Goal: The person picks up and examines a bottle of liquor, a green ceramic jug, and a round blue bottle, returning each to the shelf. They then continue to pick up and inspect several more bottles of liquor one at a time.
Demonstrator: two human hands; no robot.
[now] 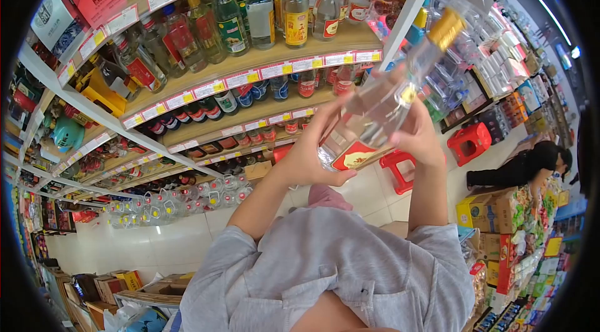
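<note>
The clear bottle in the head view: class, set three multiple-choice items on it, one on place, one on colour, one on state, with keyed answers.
1. Where is the clear bottle?
A. on a shelf
B. in both hands
C. on the floor

2. What colour is its cap?
A. gold
B. blue
C. black

3. How does it sit?
A. upright
B. upside down
C. tilted, cap up and right

Answers:
1 B, the left hand and right hand grip it.
2 A, the cap shines gold.
3 C, its red label is low, the cap high.
</note>
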